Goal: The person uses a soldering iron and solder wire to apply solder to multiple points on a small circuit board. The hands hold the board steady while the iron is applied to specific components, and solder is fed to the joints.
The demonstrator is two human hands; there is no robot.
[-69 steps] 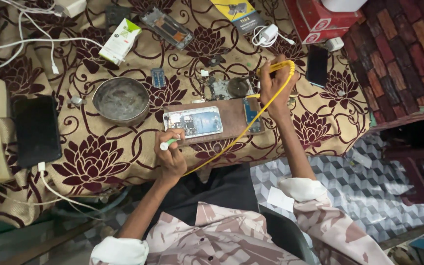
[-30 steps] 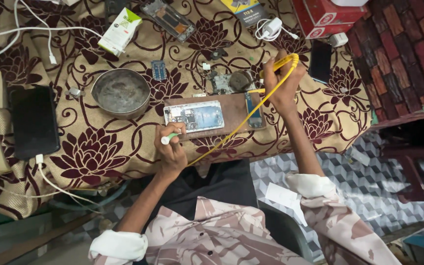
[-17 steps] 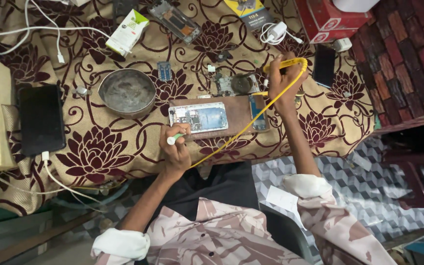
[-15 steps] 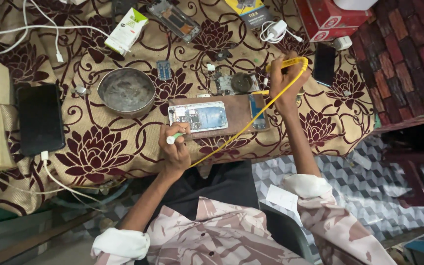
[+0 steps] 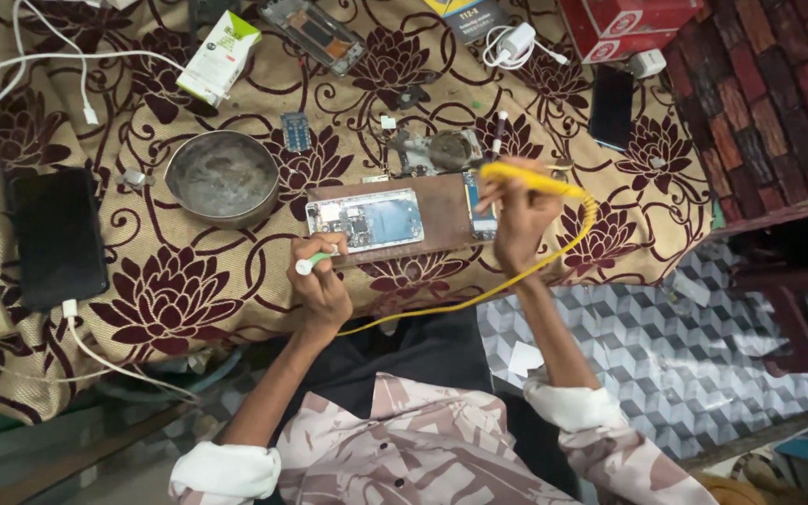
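Note:
An opened phone with its circuit board showing lies on a brown wooden board on the patterned tablecloth. My left hand rests at the board's near edge, gripping a small green-and-white tool. My right hand holds a yellow soldering iron over the board's right end, its tip pointing left toward a small metal stand. The iron's yellow cord loops down toward my lap.
A round metal bowl sits left of the board. A black phone on a white cable lies at far left. Another black phone, a white charger, a red box, a white-green box and a phone frame lie farther back.
My right hand has come down and left with the soldering iron, from near the table's far right toward the board's right end. My left hand stays at the board's near edge.

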